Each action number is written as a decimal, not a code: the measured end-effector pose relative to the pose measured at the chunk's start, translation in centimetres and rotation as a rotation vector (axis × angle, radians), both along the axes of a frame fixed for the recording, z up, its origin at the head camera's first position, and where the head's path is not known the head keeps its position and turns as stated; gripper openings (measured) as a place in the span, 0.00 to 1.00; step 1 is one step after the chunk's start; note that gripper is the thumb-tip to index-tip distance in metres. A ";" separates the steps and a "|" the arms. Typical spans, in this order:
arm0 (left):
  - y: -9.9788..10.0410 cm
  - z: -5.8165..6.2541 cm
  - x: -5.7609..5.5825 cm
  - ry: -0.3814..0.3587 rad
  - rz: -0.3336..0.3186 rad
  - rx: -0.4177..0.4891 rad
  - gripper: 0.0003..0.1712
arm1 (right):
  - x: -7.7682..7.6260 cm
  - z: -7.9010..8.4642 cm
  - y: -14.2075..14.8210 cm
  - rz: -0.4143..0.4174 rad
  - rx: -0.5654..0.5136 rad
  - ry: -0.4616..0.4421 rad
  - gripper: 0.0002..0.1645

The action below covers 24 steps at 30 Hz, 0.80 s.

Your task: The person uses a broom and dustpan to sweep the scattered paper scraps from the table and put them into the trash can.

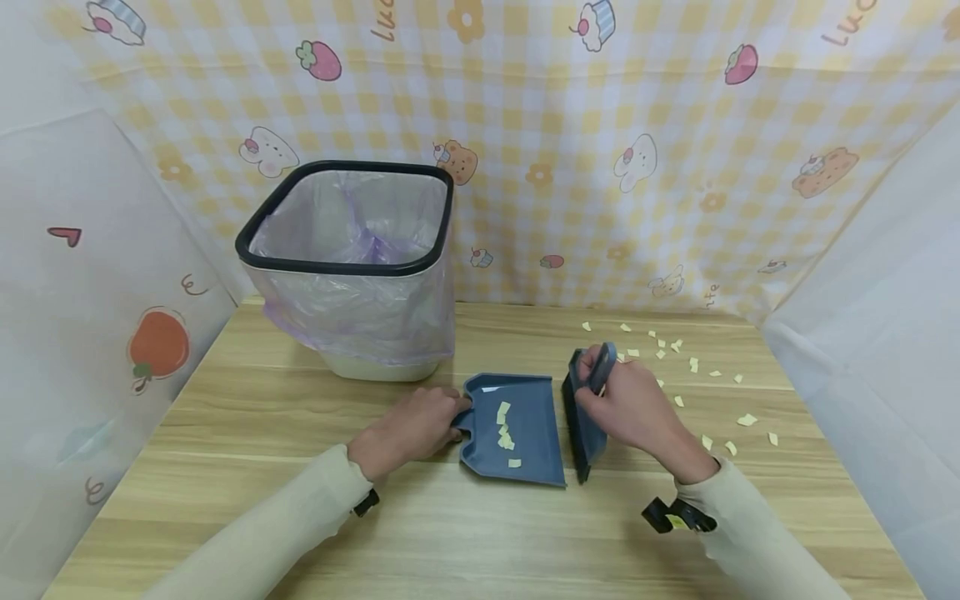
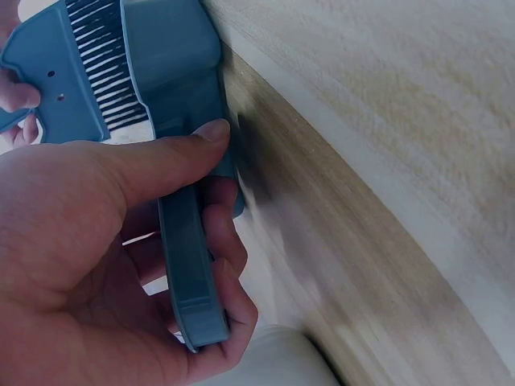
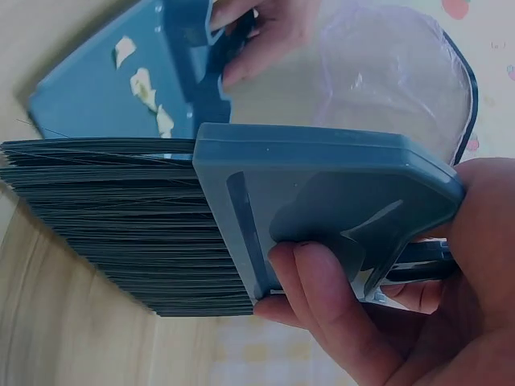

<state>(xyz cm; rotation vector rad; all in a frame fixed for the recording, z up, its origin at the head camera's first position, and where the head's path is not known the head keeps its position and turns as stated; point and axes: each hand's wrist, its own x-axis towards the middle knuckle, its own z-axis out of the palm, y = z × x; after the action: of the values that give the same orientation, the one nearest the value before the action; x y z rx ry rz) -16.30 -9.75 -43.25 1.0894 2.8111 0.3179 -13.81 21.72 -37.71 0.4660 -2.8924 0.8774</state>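
My left hand point(image 1: 422, 419) grips the short handle of a blue dustpan point(image 1: 525, 429), which lies on the table with its straight edge facing right. In the left wrist view, the fingers curl round the dustpan handle point(image 2: 191, 265) with the thumb on top. Several pale yellow paper scraps point(image 1: 504, 425) lie in the pan. Just right of its edge, my right hand point(image 1: 630, 400) holds a blue hand brush point(image 1: 581, 417) by its handle. Dark bristles point(image 3: 137, 225) show in the right wrist view, pointing toward the dustpan side.
A white bin point(image 1: 375, 367) with a black rim and a purple-tinted bag point(image 1: 360, 308) stands at the back left. More paper scraps point(image 1: 693, 364) are scattered over the table's right side. A checked curtain point(image 1: 525, 208) hangs behind the wooden table point(image 1: 450, 533).
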 end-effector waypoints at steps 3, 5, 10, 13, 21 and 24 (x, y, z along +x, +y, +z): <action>-0.1 -0.1 0.0 0.002 -0.009 0.006 0.18 | 0.2 0.0 0.7 -0.022 0.012 -0.018 0.05; -0.1 -0.2 -0.1 0.008 -0.016 0.013 0.19 | 0.3 0.0 1.1 -0.031 0.019 -0.024 0.05; -0.3 -0.6 -0.2 0.023 -0.035 0.032 0.18 | 0.6 0.0 1.7 -0.039 0.028 -0.025 0.06; -0.3 -0.6 -0.2 0.021 -0.047 0.041 0.17 | 0.7 0.0 1.8 -0.038 0.031 -0.021 0.05; -0.2 -0.1 -0.1 0.037 -0.081 0.048 0.17 | 0.8 -0.1 1.7 -0.025 0.027 -0.019 0.04; -0.3 0.2 0.0 0.044 -0.091 0.060 0.17 | 0.8 -0.1 1.7 -0.023 0.027 -0.021 0.03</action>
<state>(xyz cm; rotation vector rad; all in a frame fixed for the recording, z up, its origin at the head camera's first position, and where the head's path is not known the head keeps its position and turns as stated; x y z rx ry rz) -16.31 -10.03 -43.07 1.2475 2.7953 0.3765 -12.99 23.45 -37.78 0.4275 -2.9264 0.8457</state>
